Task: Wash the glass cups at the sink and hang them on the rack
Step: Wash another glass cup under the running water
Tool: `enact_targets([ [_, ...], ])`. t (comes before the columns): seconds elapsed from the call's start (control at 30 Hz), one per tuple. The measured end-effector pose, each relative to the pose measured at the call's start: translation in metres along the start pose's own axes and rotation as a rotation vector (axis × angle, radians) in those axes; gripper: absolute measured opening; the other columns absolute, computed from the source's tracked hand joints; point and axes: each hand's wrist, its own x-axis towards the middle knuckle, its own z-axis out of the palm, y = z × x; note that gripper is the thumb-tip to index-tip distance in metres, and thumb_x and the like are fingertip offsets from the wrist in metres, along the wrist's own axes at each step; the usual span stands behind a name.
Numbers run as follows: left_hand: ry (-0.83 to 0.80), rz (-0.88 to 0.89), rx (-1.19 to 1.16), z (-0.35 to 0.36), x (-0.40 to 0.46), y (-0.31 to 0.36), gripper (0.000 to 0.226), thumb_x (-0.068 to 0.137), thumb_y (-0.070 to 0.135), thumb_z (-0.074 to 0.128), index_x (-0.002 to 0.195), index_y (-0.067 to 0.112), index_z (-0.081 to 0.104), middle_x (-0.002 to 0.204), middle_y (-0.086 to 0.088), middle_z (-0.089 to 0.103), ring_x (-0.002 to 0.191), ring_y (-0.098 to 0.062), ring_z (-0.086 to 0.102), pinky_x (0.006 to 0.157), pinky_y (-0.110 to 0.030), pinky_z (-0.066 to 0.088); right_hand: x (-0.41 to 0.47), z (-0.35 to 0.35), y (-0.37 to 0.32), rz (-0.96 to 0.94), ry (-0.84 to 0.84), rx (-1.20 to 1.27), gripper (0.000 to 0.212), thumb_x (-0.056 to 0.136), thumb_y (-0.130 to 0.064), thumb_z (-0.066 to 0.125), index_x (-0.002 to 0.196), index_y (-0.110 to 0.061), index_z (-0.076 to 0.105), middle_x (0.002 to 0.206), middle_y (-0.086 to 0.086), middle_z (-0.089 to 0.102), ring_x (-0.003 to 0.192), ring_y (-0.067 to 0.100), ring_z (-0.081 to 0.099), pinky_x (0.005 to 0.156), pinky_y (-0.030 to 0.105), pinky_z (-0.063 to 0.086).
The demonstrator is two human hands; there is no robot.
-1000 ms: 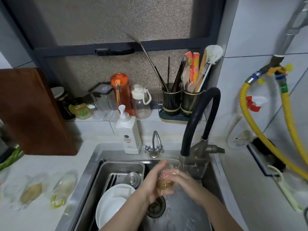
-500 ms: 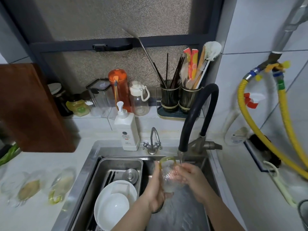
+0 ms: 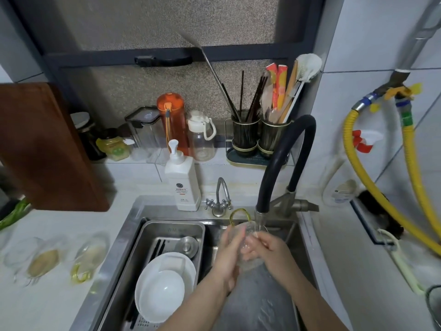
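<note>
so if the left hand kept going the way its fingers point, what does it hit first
The left hand, wrapped round the glass cup, points up and back toward the sink's rear wall. It would probably meet the small chrome tap first, though depth is hard to judge.

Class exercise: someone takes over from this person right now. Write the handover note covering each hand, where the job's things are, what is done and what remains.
Left hand holds the glass cup from its left side; right hand grips it from the right.
The cup, with a yellow handle, sits under the black faucet spout, over the sink.
More cups lie on the counter to the left, apparently unwashed.
No rack is in view.
Done: this cup is being washed.
Left: finish it, hang it, wash the others.
</note>
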Motion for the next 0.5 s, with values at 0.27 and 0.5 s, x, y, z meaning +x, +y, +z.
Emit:
enact_targets([
  [0.27,0.018,-0.067,0.164,0.004,0.004,0.008,0.041,0.084,0.054,0.063,0.114,0.026,0.062,0.11,-0.012,0.07,0.1,-0.031,0.069,0.077,-0.052,0.057,0.014,-0.011,-0.011,-0.1,-0.317,-0.366,0.031,0.09,-0.033,0.047,0.12,-0.031,0.052,0.113,-0.008,0.064,0.107,0.008,0.06,0.095,0.032,0.046],
  [0.5,0.015,-0.112,0.193,-0.013,0.015,0.015,0.057,0.076,0.058,0.068,0.123,0.029,0.057,0.117,-0.01,0.069,0.101,-0.031,0.068,0.08,-0.057,0.055,0.012,-0.009,-0.008,-0.113,-0.346,-0.678,0.04,0.096,-0.049,0.035,0.088,-0.019,0.059,0.088,0.007,0.067,0.084,0.021,0.063,0.082,0.037,0.049],
])
